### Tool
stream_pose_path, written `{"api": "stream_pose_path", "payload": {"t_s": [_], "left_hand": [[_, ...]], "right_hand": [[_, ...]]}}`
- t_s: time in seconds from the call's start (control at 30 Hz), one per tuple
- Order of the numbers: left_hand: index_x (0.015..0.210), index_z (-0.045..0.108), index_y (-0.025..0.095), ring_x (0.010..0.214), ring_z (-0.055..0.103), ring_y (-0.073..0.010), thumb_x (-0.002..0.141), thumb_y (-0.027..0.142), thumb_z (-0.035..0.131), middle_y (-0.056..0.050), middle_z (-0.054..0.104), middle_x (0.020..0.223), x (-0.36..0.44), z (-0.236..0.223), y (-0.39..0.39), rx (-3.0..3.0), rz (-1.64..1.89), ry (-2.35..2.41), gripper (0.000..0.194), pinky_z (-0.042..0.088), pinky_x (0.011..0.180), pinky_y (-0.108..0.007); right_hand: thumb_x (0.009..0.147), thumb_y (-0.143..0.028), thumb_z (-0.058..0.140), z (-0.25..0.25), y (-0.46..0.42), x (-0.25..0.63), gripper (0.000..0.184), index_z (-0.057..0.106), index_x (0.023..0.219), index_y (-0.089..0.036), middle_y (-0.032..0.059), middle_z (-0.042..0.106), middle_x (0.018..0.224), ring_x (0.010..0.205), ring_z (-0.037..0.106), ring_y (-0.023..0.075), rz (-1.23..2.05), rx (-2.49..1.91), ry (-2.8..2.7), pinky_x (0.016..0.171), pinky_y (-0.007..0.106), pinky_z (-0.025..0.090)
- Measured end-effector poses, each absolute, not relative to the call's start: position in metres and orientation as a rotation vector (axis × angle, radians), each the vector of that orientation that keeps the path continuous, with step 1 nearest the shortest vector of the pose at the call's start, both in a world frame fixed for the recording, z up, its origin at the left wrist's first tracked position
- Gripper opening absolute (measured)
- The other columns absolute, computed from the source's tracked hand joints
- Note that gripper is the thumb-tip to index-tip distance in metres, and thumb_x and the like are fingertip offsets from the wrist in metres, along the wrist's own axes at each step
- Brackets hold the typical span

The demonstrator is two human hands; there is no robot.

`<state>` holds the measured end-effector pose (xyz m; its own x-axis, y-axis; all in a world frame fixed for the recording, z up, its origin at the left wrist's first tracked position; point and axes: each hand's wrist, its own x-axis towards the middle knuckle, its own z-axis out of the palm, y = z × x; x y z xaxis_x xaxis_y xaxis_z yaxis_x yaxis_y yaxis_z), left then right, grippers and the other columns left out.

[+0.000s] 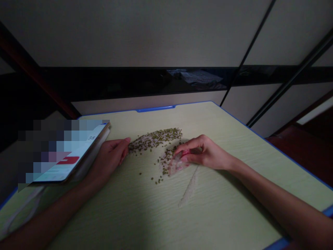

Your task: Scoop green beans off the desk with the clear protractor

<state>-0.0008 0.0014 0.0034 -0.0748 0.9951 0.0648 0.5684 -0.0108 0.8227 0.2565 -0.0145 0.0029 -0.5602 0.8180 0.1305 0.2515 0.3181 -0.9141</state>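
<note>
Small green beans point(166, 134), like mung beans, lie in a long heap across the middle of the table, with pale bits among them. My left hand point(114, 152) rests at the heap's left end, fingers curled in; whatever they hold is hidden. My right hand point(204, 152) bends over the heap's right side, thumb and fingers closing on a see-through piece with pinkish marks point(178, 166), apparently thin plastic. More beans lie beside and around it. A few loose beans point(157, 181) are scattered nearer to me.
A lit phone or tablet point(75, 158) in a case lies at the left, partly blurred out, with a pale strap or cable point(23, 208) below it. A faint pale streak point(188, 187) marks the blue-edged table point(221, 215). Cabinet doors point(145, 34) stand behind.
</note>
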Motion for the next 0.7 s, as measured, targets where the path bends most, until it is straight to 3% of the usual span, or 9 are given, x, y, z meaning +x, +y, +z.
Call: {"api": "stream_pose_path", "payload": {"t_s": [0.7], "left_hand": [[0.038,0.036,0.021,0.039,0.033,-0.0098,0.075,0.042,0.042,0.006,0.033,0.033,-0.0011,0.0015,0.0023,1.625,0.948,1.695,0.043,0.027,0.046,-0.024]], "right_hand": [[0.072,-0.021,0.062,0.0009,-0.0171,0.2505,0.028,0.068,0.095,-0.007,0.0052,0.064,0.066,0.056,0.055,0.0111,1.202,-1.01,-1.942,0.054,0.024,0.046]]}}
